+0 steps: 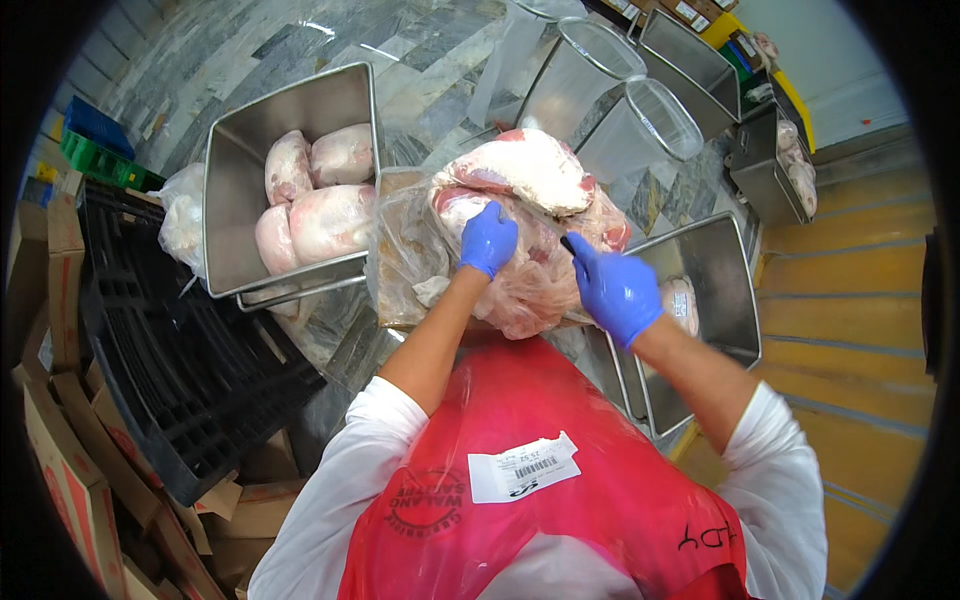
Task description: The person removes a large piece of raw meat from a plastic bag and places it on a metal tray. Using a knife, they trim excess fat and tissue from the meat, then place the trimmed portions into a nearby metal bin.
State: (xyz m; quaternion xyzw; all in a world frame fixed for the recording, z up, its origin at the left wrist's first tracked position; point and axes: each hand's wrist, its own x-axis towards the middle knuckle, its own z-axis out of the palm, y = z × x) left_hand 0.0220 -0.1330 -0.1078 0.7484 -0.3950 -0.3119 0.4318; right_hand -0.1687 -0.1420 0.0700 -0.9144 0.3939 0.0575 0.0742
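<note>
In front of me a large piece of raw meat [535, 170] with pale fat lies on top of a cardboard box [397, 300] lined with clear plastic. My left hand [489, 240], in a blue glove, is closed on the near left part of the meat. Also gloved in blue, my right hand [617, 288] grips the dark handle of a knife [568, 243]. Its blade points up toward the meat, and most of it is hard to make out. Clear plastic wrap [525, 300] bunches over the near side of the meat.
At left stands a steel tub [235, 195] with several wrapped meat pieces [330, 220]. Another steel tub [735, 300] is at right, holding a wrapped piece [680, 303]. Plastic-lined frames [640, 125] stand beyond. Black pallets [190, 340] and folded cartons [75, 480] lie at left.
</note>
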